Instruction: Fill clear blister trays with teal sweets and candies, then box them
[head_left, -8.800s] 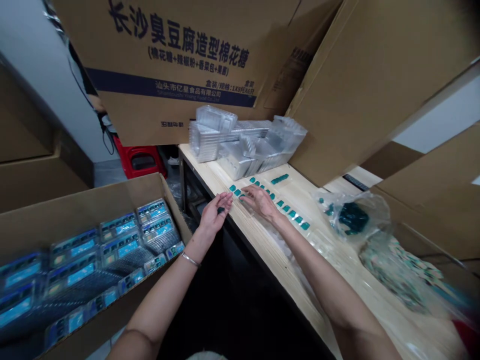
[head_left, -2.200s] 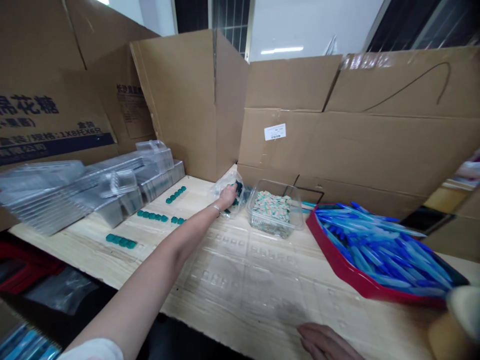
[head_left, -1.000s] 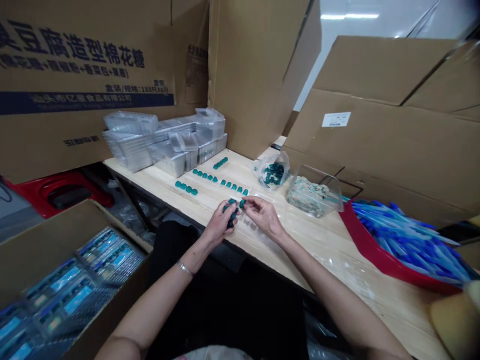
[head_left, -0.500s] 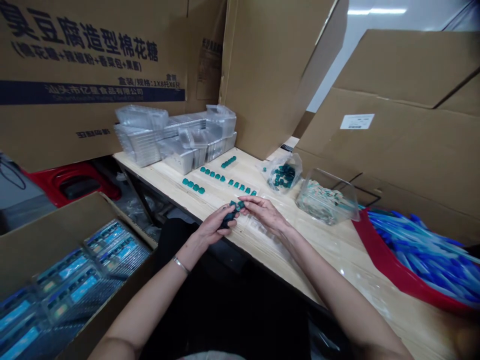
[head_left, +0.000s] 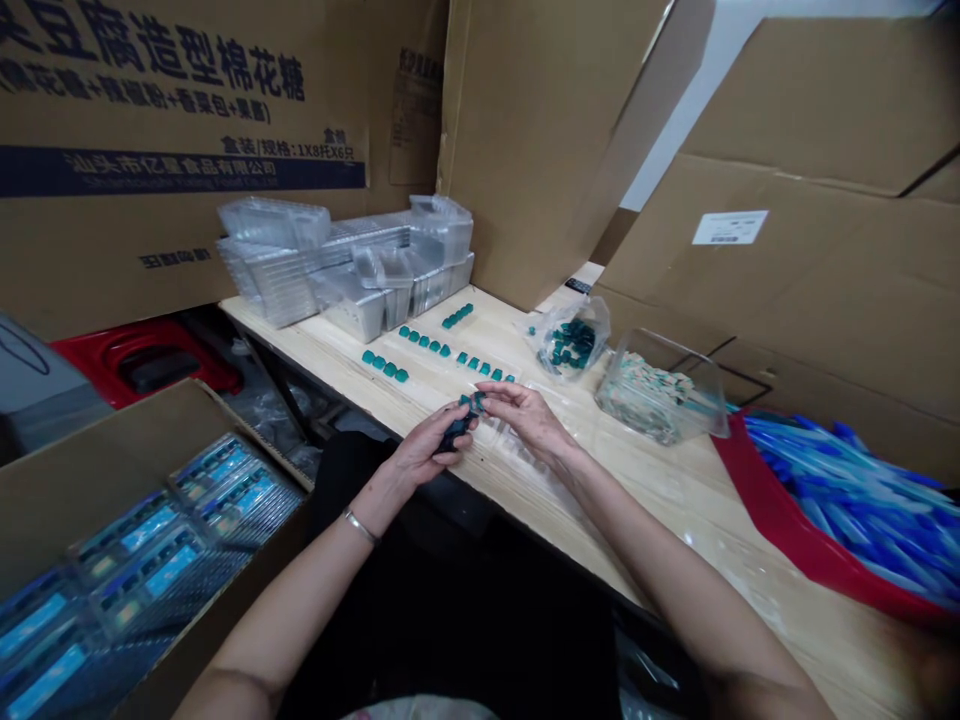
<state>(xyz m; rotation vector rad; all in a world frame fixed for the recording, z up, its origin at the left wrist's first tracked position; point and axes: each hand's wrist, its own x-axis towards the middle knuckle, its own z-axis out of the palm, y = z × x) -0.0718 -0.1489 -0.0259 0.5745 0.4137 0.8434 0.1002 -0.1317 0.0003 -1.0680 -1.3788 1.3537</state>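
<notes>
My left hand (head_left: 420,442) is closed around several small dark teal blocks (head_left: 454,430), just over the table's front edge. My right hand (head_left: 534,418) meets it, thumb and finger pinching one teal block (head_left: 477,402) at the left fingertips. What the blocks are made of I cannot tell. Beyond the hands, short rows of similar teal blocks (head_left: 385,366) lie on the wooden table (head_left: 420,398). Something clear and plastic, perhaps a tray (head_left: 517,446), lies partly hidden under my right hand. A clear bag (head_left: 600,325) holding more teal blocks stands open behind it.
Stacked clear plastic trays (head_left: 367,310) stand at the back left. To the right are a clear tub (head_left: 709,395) of pale flat pieces and a red basin (head_left: 757,500) of blue packets. A carton (head_left: 247,425) with packed boxes sits lower left. Cardboard walls (head_left: 555,130) enclose the table.
The view has shifted slightly. My right fingers still pinch at the left fingertips, and the held block looks slightly turned. The rows on the table look the same.
</notes>
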